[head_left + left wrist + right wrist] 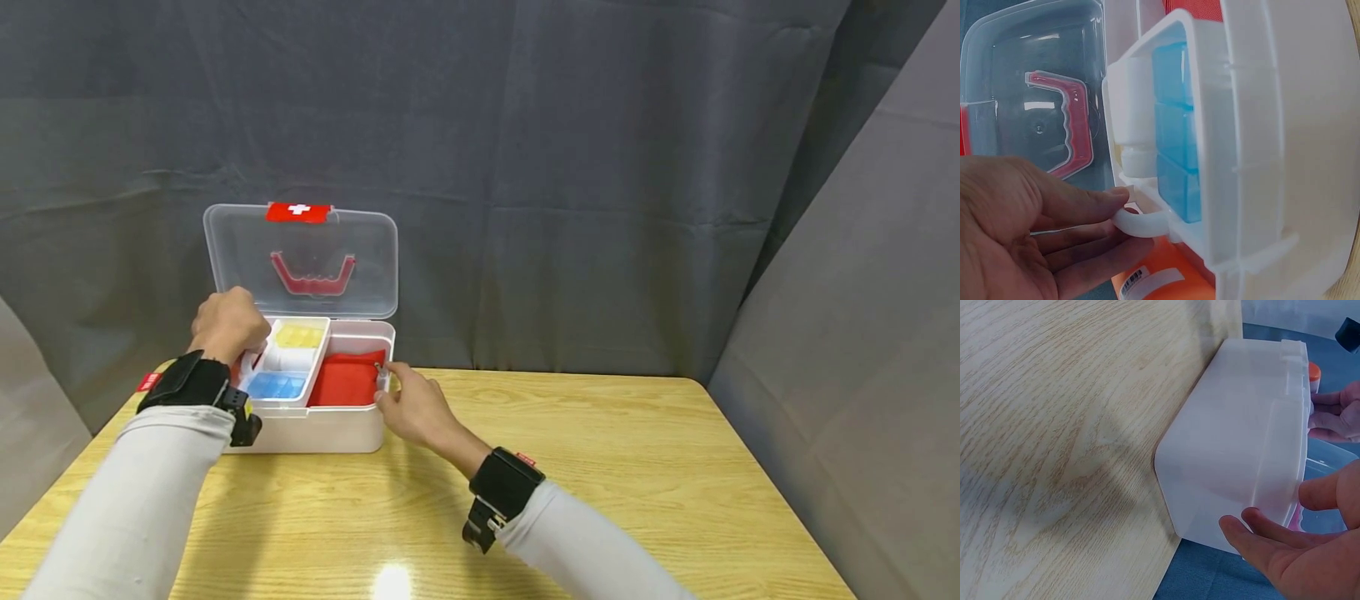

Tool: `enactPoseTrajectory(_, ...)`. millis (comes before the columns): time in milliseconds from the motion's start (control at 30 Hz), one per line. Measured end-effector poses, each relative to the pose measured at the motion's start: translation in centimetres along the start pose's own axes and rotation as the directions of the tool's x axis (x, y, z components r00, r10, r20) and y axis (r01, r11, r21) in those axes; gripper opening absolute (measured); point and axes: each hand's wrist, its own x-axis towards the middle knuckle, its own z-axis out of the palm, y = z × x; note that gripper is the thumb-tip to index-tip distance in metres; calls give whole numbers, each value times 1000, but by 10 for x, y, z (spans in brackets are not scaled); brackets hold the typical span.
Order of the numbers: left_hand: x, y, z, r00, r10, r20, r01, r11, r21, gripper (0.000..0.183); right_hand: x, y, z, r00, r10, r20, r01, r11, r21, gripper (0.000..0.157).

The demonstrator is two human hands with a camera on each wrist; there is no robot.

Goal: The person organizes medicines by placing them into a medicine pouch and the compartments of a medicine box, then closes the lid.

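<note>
A white first-aid box (322, 429) stands on the table with its clear lid (375, 267) up. My left hand (228, 321) pinches the white handle (1147, 224) of the inner tray (318, 360) at the tray's left end. Inside this tray lie a blue compartment case (1175, 112), a yellow item (298, 336) and a white bottle (1135, 100). My right hand (416, 408) holds the box's right end, with thumb and fingers at the rim and side wall. Beside the tray, a red pouch (345, 382) fills the right compartment. The tray's underside is hidden.
An orange item with a barcode label (1166, 275) sits under the tray's handle. The wooden table (600, 467) extends to the right and front. A dark grey curtain (525, 167) hangs close behind the box.
</note>
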Motion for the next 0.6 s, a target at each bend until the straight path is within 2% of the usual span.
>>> enactPoseTrajectory(267,2,0,1,1000,18,7,-18,999,37,33,0,0,-1,1000,4,1,-4,1000,2,52)
enactPoseTrajectory(600,2,3,3,999,-5,47,4,1000,22,36,-1,-1,-1,1000,13,5,-13,1000,7,52)
